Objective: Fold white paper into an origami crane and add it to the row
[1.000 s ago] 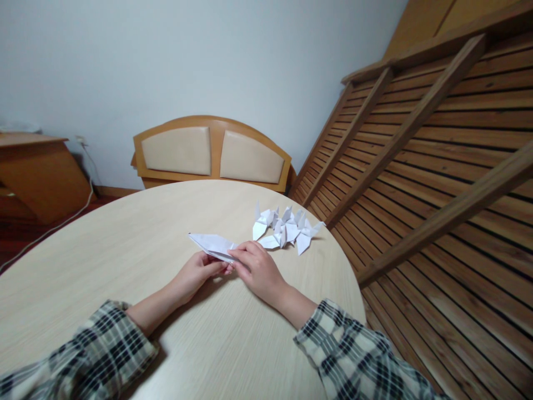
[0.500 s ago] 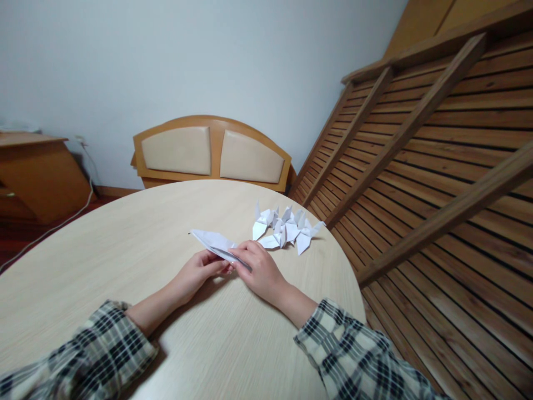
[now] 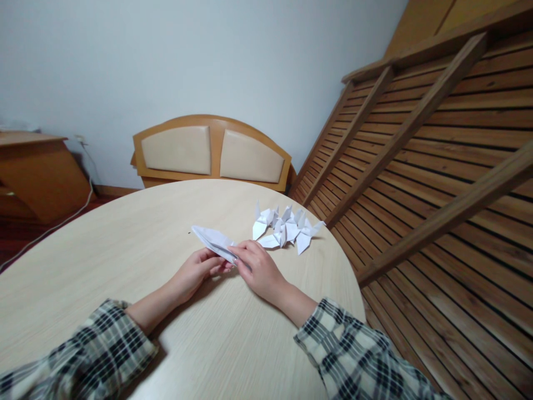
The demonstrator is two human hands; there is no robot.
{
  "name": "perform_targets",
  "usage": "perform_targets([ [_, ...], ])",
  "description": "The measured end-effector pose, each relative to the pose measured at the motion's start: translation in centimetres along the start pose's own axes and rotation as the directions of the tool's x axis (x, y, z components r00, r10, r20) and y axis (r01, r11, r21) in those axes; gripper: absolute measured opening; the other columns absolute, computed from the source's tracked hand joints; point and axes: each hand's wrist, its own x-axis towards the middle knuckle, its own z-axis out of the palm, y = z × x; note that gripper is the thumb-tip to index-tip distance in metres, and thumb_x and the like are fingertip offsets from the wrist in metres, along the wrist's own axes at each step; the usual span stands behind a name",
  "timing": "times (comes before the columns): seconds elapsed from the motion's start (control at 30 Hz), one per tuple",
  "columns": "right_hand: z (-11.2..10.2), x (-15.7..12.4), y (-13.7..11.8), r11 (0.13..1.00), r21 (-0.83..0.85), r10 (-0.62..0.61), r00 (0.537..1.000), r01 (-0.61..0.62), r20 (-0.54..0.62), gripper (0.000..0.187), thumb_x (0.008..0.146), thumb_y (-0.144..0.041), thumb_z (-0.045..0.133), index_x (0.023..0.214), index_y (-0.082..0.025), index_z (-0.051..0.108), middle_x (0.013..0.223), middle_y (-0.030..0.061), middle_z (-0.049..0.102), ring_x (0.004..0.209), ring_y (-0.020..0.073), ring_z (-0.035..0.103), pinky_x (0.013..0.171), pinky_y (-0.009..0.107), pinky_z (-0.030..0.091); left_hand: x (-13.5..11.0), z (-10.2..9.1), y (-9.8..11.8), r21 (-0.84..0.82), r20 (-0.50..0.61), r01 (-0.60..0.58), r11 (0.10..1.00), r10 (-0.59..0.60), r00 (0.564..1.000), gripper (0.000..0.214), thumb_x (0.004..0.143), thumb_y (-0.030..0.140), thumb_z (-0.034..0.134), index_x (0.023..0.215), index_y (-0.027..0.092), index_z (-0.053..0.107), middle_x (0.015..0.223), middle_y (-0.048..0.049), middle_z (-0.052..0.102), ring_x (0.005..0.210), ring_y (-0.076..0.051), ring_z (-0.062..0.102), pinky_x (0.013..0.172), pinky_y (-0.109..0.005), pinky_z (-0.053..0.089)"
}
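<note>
A white folded paper (image 3: 214, 239), long and pointed at its far left end, is held between my two hands just above the table. My left hand (image 3: 199, 272) grips its lower edge from the left, thumb and fingers closed on it. On the near right end, my right hand (image 3: 259, 270) pinches the paper, its fingers covering that part. Several white origami cranes (image 3: 287, 226) stand in a cluster just beyond my right hand, wings and necks pointing various ways.
The round pale wooden table (image 3: 125, 250) carries a tiny dark speck left of the paper. Behind it stands a padded headboard (image 3: 214, 150). Slatted wooden panels (image 3: 416, 183) lean along the right side. A brown desk (image 3: 37, 178) with a cable is at far left.
The folded paper's pointed end has shifted slightly up and right, away from the dark speck. My left fingers have moved a little along its lower edge. The cranes have not moved.
</note>
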Motion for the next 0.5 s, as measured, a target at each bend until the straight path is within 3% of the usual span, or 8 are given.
perform_targets([
  [0.17,-0.07,-0.03,-0.08,1.0,0.02,0.02,1.0,-0.02,0.007,0.036,0.087,-0.012,0.056,0.121,-0.021,0.061,0.103,0.0076,0.062,0.1,0.0203,0.055,0.091,0.039,0.048,-0.03,0.1,0.0,-0.032,-0.018,0.019,0.999,-0.02,1.0,0.016,0.069,0.022,0.076,0.081,0.012,0.071,0.077,-0.0065,0.075,0.071,-0.014,0.067,0.069,-0.022,0.05],
  [0.5,0.11,-0.02,0.02,0.991,0.1,0.086,0.996,-0.086,0.002,0.036,0.084,-0.01,0.059,0.117,-0.021,0.063,0.102,0.0057,0.061,0.1,0.0181,0.056,0.092,0.036,0.048,-0.18,0.09,0.06,-0.046,-0.013,0.035,0.998,-0.035,0.999,0.015,0.071,0.021,0.076,0.081,0.013,0.069,0.079,-0.0069,0.075,0.074,-0.015,0.068,0.073,-0.023,0.052],
])
